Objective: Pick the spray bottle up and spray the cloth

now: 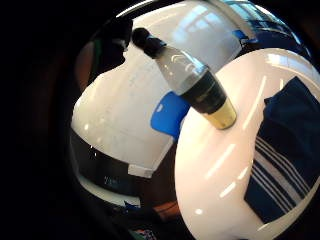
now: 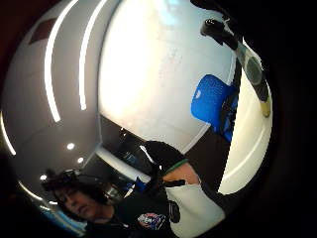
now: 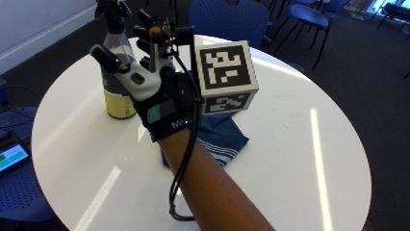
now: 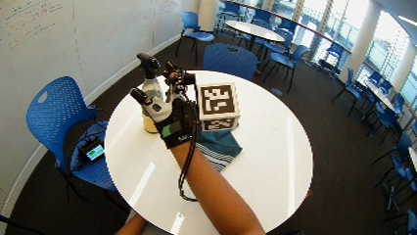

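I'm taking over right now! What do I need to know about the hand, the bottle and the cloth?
Right hand: raised over the table, fingers spread, holding nothing, next to the spray bottle.
Spray bottle: upright on the white round table, not picked up.
Cloth: blue with stripes, lying on the table beside the arm.
Done: nothing.
Left: grip the bottle, lift it, spray the cloth.
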A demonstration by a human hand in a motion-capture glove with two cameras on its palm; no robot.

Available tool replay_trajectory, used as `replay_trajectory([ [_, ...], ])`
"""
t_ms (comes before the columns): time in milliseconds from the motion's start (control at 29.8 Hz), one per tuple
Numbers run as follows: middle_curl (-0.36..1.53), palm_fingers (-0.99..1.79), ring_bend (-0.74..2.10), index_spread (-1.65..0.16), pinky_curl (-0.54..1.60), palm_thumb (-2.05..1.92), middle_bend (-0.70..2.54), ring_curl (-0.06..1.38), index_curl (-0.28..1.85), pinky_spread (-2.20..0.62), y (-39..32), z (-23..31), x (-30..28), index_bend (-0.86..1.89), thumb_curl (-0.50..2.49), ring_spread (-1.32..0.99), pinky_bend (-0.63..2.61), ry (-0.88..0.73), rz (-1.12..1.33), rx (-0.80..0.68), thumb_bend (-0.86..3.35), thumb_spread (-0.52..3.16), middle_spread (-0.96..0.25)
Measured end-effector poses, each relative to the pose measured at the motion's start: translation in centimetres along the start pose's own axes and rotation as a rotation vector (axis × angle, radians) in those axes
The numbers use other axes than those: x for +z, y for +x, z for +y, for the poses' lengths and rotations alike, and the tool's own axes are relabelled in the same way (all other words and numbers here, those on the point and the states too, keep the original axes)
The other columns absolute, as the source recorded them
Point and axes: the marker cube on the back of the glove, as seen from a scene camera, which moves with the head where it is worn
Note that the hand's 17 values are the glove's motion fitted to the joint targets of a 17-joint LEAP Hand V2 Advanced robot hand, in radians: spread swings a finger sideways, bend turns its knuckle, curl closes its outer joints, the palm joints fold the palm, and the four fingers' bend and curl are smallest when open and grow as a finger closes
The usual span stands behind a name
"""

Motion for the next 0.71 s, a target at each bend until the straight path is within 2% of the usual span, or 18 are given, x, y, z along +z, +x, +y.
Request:
replay_trajectory([
  [101, 0.40, 0.51, 0.45, -0.40, 0.37, 0.46, 0.36, 0.36, 0.19, 0.14, -1.0, 2.1, -0.2, 0.12, 0.41, -0.09, 0.47, -0.029, -0.029, -0.025, -0.01, 0.89, -0.04],
  [269, 0.42, 0.98, 0.53, -0.35, 0.30, 0.64, 0.41, 0.36, 0.26, 0.06, -1.2, 4.6, -0.3, 0.29, 0.45, -0.14, 0.29, -0.096, -0.051, -0.020, 0.07, 0.94, -0.10],
  [504, 0.45, 1.07, 0.53, -0.31, 0.33, 0.76, 0.41, 0.41, 0.33, -0.01, -0.7, 7.8, -0.2, 0.23, 0.50, -0.16, 0.25, -0.195, -0.057, 0.010, 0.06, 0.89, -0.14],
  [705, 0.46, 1.20, 0.56, -0.29, 0.35, 0.80, 0.39, 0.44, 0.37, -0.07, -1.1, 8.2, -1.1, 0.18, 0.52, -0.17, 0.24, -0.230, -0.007, -0.003, 0.03, 0.84, -0.15],
])
